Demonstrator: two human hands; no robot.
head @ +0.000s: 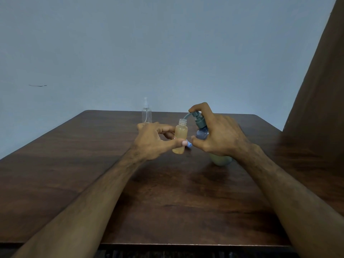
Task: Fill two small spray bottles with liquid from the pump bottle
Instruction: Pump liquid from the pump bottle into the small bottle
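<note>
Two bare hands meet at the centre of the frame, above a dark wooden table point(74, 183) that fills the lower half of the view. The left hand point(154, 141) holds a small open spray bottle point(180, 138) upright, thumb curled across its front and fingers wrapped behind it; the bottle is nearly full of cloudy yellowish liquid and its threaded neck is uncapped. A small blue piece point(189, 144) shows just beside the tip of the left thumb, low against the bottle; whether the hand holds it too cannot be told.

Just right of centre, the right hand point(221, 135) grips the pump bottle point(202, 134), its fingers and thumb curled round the bluish body and the index finger bent over the top of the grey-blue pump head point(197, 119). The pump's curved spout point(187, 116) reaches left, its tip right at the mouth of the small bottle. The pale greenish base of the pump bottle shows below the right wrist, and it appears to stand on the table.

Further back, just left of centre near the table's far edge, a second small spray bottle point(146, 113) stands upright, clear, with its sprayer top on, well apart from both hands. A plain blue-grey wall point(167, 53) fills the upper frame, and a brown curtain point(320, 90) hangs along the right edge.
</note>
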